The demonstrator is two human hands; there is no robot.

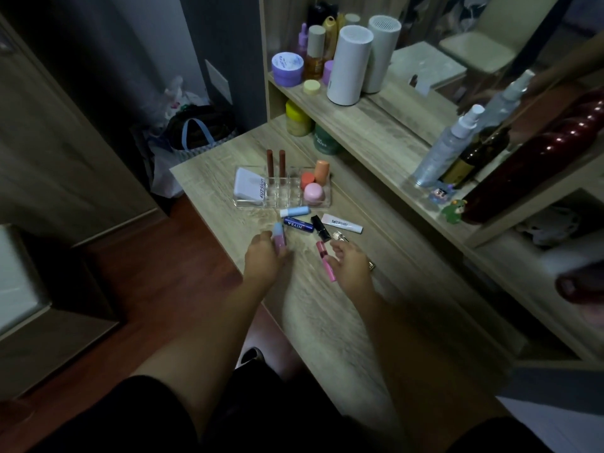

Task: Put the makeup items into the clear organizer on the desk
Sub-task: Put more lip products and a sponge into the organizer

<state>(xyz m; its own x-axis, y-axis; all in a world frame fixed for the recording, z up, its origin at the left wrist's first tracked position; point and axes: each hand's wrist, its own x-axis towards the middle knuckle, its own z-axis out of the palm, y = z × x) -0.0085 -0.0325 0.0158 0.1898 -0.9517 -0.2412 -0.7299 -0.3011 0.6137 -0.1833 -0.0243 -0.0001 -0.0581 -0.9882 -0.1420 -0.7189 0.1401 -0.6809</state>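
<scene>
The clear organizer (243, 201) stands on the wooden desk (327, 322). It holds a white compact (250, 186), two brown lipsticks (275, 162) upright, an orange tube (322, 171) and a pink jar (313, 192). In front of it lie a light blue balm (295, 211), a dark blue Nivea stick (298, 224), a black lipstick (320, 227) and a white tube (341, 223). My left hand (265, 256) grips a pink and blue stick (278, 238). My right hand (350, 259) holds a pink lip gloss (325, 260).
A shelf at the back carries white cylinders (348, 65), a purple jar (287, 68) and bottles. Spray bottles (447, 148) and a dark red vase (536, 158) stand at the right. Bags (196, 129) sit on the floor left of the desk.
</scene>
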